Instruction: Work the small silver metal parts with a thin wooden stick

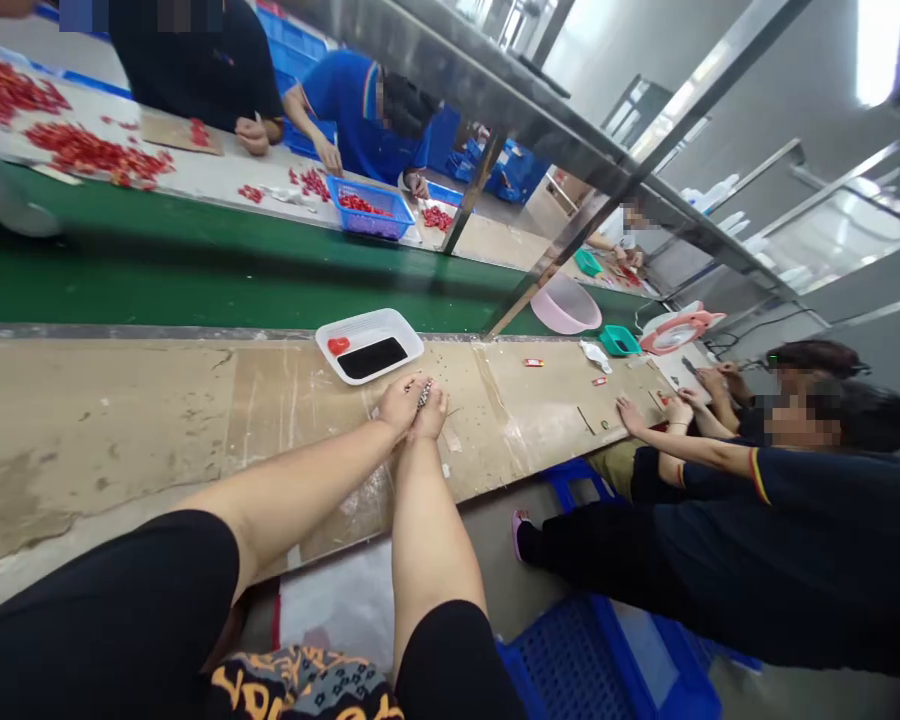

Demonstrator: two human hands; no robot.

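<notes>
1. Left hand (401,406) and right hand (430,415): side by side and touching, fingers bunched and pressed closely together, apparently pinching a cluster of small silvery parts (424,394) between the fingertips. Exact finger placement too small to tell.
2. Cluster of small silvery parts: held just above the scuffed, board-covered workbench (120,440), close to the bench's middle and just in front of a white plastic tray (367,322). Tiny dark specks (457,396) scattered on the board nearby.
3. Handling, as judged from this view: probably light, hard and stiff, though slippery between bare fingertips and easily scattered. Safest hold: a firm fingertip pinch from both sides, low over the board, away from its edge.
4. Inside the white plastic tray: a black pad (373,358) and a red piece (338,345).
5. Farther along the same board: a co-worker's hand (630,415) resting flat, with a small teal tray (619,341) and a pink plastic basin (566,305) beyond.
6. Across the green conveyor belt (195,290): a blue plastic basket (367,192) holding red pieces, on the far bench.
</notes>
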